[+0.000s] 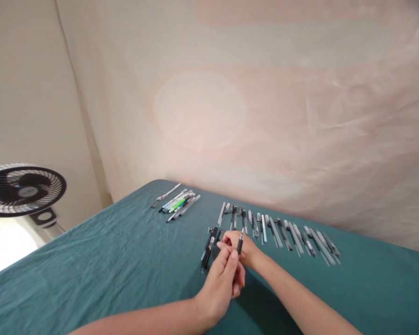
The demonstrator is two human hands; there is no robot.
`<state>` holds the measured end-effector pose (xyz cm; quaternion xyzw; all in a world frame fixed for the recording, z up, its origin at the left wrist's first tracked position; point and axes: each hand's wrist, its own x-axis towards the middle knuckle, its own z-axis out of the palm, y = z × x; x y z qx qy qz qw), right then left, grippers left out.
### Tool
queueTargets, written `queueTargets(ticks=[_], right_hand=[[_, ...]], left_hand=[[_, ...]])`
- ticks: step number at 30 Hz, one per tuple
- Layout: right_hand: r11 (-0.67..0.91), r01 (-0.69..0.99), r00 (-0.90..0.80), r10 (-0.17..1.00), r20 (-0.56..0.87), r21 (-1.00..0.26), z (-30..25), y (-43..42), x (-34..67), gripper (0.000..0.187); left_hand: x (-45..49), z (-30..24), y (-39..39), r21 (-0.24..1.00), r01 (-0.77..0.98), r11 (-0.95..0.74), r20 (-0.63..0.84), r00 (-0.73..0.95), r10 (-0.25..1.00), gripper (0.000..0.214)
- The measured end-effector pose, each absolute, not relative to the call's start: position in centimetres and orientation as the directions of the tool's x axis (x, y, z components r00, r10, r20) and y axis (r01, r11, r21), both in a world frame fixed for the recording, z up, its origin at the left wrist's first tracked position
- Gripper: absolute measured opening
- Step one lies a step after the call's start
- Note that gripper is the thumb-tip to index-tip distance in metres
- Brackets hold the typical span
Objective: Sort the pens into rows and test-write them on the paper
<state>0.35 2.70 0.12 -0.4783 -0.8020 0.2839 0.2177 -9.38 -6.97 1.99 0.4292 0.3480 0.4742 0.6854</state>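
My left hand (pixel 220 284) is closed around a pen (pixel 240 245) with a dark grip, its bare tip pointing up and away from me. Just beyond it, my right hand (pixel 245 250) reaches across with curled fingers, partly covered by the left hand and the pen. What those fingers hold, if anything, is hidden. Close to the right fingertips, a few dark pens (pixel 209 246) lie side by side on the green cloth. A row of pen parts, clear barrels and caps (pixel 274 232) stretches behind the hands and off to the right.
A separate pile of pens (pixel 179 204), one bright green, lies toward the far left of the cloth-covered table (pixel 125 251). Another slim pen (pixel 165 195) lies beyond the pile. A fan (pixel 26 190) stands left of the table. A pale draped wall (pixel 265 116) rises behind.
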Motion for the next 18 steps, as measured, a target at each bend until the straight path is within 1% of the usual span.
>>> queueTargets(ticks=[4, 7, 9, 10, 12, 14, 15, 17, 18], right_hand=[[0.356, 0.655, -0.418, 0.906, 0.074, -0.666, 0.0, 3.0, 0.2, 0.017], [0.308, 0.586, -0.382, 0.921, 0.079, -0.75, 0.0, 2.6, 0.5, 0.018], [0.246, 0.476, -0.38, 0.923, 0.054, -0.844, 0.4, 2.0, 1.0, 0.021], [0.185, 0.407, -0.376, 0.926, 0.02, -0.895, 0.7, 1.7, 1.3, 0.022], [0.007, 0.247, -0.356, 0.931, -0.084, -0.969, 1.5, 0.9, 2.1, 0.024], [-0.164, 0.059, -0.326, 0.929, -0.175, -0.985, 2.4, 0.1, 2.7, 0.027], [-0.213, -0.024, -0.318, 0.928, -0.195, -0.977, 2.8, -0.2, 3.0, 0.029], [-0.236, -0.125, -0.312, 0.931, -0.187, -0.964, 3.3, -0.8, 3.2, 0.03], [-0.218, -0.133, -0.307, 0.936, -0.169, -0.967, 3.5, -1.1, 3.2, 0.029]], left_hand=[[-9.4, 1.9, -6.9, 0.918, -0.35, 0.188, -0.079, 0.304, 0.949, 0.037], [-9.4, 1.8, -6.7, 0.91, -0.362, 0.203, -0.095, 0.293, 0.951, 0.037], [-9.5, 1.7, -6.6, 0.901, -0.377, 0.214, -0.107, 0.284, 0.953, 0.036], [-9.5, 1.6, -6.5, 0.897, -0.386, 0.218, -0.11, 0.283, 0.953, 0.035], [-9.5, 1.3, -6.3, 0.889, -0.4, 0.223, -0.11, 0.286, 0.952, 0.033], [-9.5, 1.1, -6.2, 0.884, -0.41, 0.224, -0.108, 0.287, 0.952, 0.033], [-9.5, 1.0, -6.2, 0.883, -0.411, 0.226, -0.109, 0.287, 0.952, 0.032], [-9.5, 0.8, -6.1, 0.885, -0.404, 0.233, -0.116, 0.293, 0.949, 0.033], [-9.5, 0.8, -6.1, 0.887, -0.397, 0.237, -0.119, 0.299, 0.947, 0.033]])
